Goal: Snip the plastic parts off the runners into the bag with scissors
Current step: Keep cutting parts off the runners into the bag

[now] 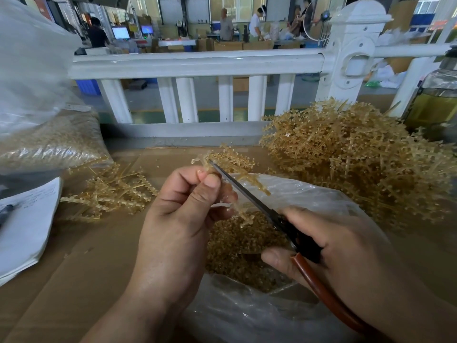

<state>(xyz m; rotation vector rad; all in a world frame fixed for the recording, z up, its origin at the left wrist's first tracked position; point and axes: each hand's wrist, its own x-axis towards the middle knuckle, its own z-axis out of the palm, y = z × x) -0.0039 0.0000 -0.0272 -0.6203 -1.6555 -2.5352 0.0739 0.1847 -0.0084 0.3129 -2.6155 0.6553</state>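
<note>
My left hand [178, 219] pinches a tan plastic runner [237, 169] with small parts along its branches, held over an open clear plastic bag [247, 315]. My right hand [331, 246] grips scissors [247, 194] by black and brown handles. The blades look nearly closed and point up-left, their tip at the runner's upper end beside my left thumb. Loose tan snipped parts [237, 246] fill the bag below the runner.
A big heap of tan runners [358, 159] lies at the right, a smaller pile of runners [111, 191] at the left. A filled clear sack [49, 139] and papers [24, 226] sit far left. A white railing [197, 65] crosses behind the cardboard-covered table [86, 263]. People work beyond.
</note>
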